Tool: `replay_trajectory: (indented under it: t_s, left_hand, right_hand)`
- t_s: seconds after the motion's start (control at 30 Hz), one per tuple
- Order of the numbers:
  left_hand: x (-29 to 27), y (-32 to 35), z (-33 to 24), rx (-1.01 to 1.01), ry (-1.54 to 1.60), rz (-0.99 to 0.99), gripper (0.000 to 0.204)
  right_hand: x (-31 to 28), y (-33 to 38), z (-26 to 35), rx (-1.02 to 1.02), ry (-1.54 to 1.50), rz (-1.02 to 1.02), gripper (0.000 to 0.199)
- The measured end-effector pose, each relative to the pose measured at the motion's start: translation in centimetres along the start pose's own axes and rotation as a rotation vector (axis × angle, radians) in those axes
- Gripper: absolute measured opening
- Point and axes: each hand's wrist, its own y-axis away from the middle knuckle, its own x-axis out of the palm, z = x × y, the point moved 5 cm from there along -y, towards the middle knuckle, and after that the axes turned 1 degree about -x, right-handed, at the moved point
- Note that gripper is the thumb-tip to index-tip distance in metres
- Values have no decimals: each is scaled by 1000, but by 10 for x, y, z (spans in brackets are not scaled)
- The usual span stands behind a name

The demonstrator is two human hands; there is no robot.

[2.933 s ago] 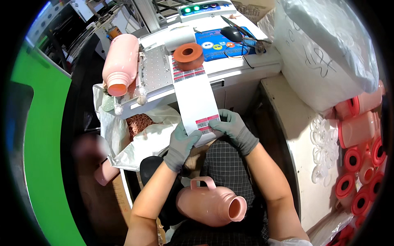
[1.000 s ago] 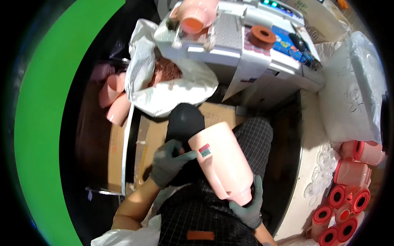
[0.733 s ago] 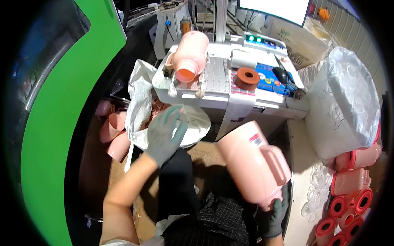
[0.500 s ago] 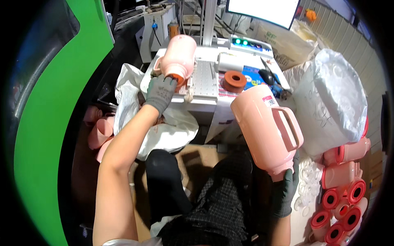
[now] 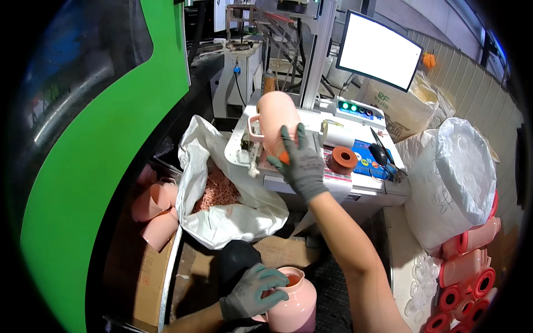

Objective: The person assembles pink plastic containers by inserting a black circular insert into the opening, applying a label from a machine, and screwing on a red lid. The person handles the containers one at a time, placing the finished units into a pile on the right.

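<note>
Grips near pink jug [image 5: 300, 305] by its neck with left hand [image 5: 258, 293], seemingly to steady it at lap [image 5: 333, 286]; lays splayed right hand [image 5: 302, 166] over far pink jug [image 5: 276, 114], set mouth-nearest on surface [image 5: 237, 151], likely for easy reach

The tabletop [image 5: 363, 131] bore a pink jug [image 5: 277, 115] on its side at 10 o'clock, a white roll [image 5: 337, 135] near centre, a control box [image 5: 361, 111] at 1 o'clock and a blue mat [image 5: 363, 152] at 4.
</note>
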Motion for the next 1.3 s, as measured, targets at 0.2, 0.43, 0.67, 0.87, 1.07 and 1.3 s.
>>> replay_trajectory:
  t_s: [0.2,0.43,0.67,0.87,1.07,1.3]
  left_hand:
    - [-14,15,17,-28,484,-30,37]
    - [-16,23,20,-79,419,-124,67]
    - [22,12,91,151,424,312,57]
    - [11,-17,31,-234,492,302,74]
    - [37,-16,60,-406,662,355,82]
    - [45,-56,55,-151,320,523,80]
  right_hand:
    - [38,-23,56,-67,127,149,88]
    - [55,-30,44,-44,114,170,90]
    - [72,-24,-3,-8,128,-56,74]
    - [-36,90,18,-123,-358,-302,75]
    - [-248,368,-116,402,50,-101,72]
    - [-620,747,-146,1401,1034,-426,38]
